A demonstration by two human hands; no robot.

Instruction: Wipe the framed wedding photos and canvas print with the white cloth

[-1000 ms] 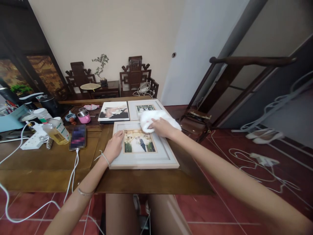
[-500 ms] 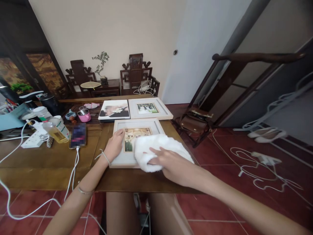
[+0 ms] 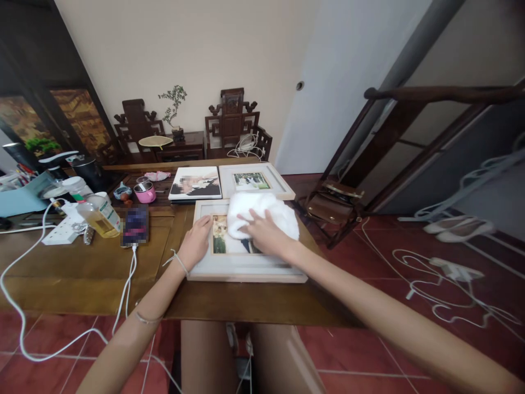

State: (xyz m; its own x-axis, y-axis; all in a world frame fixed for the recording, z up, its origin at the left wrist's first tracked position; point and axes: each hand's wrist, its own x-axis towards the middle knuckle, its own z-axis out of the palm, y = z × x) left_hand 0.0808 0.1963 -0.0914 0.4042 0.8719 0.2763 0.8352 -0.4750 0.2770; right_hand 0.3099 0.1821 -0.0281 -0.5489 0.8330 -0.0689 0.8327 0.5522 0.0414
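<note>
A white-framed photo (image 3: 246, 268) lies flat at the near edge of the wooden table (image 3: 82, 273). My left hand (image 3: 197, 243) rests open and flat on the frame's left border. My right hand (image 3: 266, 235) lies on a fluffy white cloth (image 3: 262, 216), fingers spread, pressing it onto the glass over the upper right of the picture. The cloth hides much of the photo.
Beyond the frame lie a second white frame (image 3: 256, 181) and a frameless photo print (image 3: 196, 183). To the left are a phone (image 3: 135, 224) on a cable, an oil bottle (image 3: 98, 218), a power strip (image 3: 61, 231) and a pink cup (image 3: 145, 192). A dark chair (image 3: 336, 205) stands to the right.
My right hand slid the cloth from the frame's top right down to its near right corner, then back up over the picture's middle. The left hand stayed on the left border.
</note>
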